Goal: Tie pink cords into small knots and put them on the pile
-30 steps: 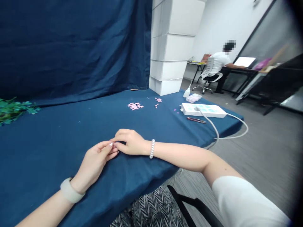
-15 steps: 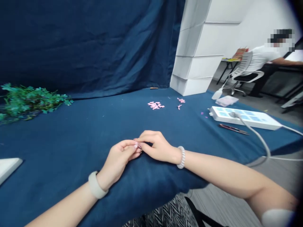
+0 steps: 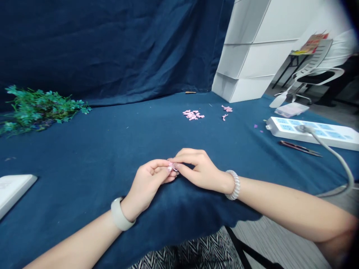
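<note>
Near the front of the blue cloth, my left hand (image 3: 147,183) pinches a small pink piece (image 3: 171,165) between thumb and forefinger. My right hand (image 3: 198,168) meets it from the right, its thumb and forefinger closed on the same piece. Fingers cover most of the piece, so its shape is unclear; a thin pink loop shows between the fingertips. Farther back lies a small pile of pink pieces (image 3: 193,114). To its right are a few more pink pieces (image 3: 227,108).
Green plants (image 3: 42,108) lie at the left, with a white object (image 3: 15,190) below. At right are a power strip (image 3: 316,130) with a grey cable, tweezers or snips (image 3: 300,148) and a clear box (image 3: 291,110). White boxes (image 3: 249,67) stand behind; a person sits beyond.
The view has turned slightly right and down or shifted, so things sit differently in it. Both hands remain together, and a little more of the pink piece shows between the fingertips.
</note>
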Motion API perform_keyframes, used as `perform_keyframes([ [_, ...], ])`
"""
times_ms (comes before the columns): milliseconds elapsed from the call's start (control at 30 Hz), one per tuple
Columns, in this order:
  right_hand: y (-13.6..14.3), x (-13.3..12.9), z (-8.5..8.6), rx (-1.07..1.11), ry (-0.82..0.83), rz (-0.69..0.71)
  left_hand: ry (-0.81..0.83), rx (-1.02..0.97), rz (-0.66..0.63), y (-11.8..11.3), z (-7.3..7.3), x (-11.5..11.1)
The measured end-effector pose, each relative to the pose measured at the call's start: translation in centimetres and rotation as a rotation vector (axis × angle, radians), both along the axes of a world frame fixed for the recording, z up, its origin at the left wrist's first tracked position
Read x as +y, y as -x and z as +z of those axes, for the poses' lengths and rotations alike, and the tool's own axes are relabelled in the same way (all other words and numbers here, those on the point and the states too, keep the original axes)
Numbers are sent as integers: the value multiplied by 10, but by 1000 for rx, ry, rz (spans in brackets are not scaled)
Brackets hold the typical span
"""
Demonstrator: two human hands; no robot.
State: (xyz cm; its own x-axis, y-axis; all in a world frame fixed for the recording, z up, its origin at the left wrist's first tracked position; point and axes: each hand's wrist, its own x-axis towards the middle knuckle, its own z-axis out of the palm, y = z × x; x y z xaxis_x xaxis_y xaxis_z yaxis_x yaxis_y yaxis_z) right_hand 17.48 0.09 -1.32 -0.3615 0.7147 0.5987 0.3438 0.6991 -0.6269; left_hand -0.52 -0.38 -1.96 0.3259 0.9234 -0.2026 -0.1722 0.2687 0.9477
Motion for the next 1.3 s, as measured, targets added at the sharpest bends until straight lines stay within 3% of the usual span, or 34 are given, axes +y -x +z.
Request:
perform_keyframes([
  [267, -1, -1, 0, 6, 154, 4, 21, 56, -10, -2, -1, 1],
  [600, -2, 0, -2, -52, 37, 0, 15, 68, -8, -2, 0, 0],
  [1300, -1, 2, -3, -26, 126, 4, -6, 64, -21, -1, -2, -1],
])
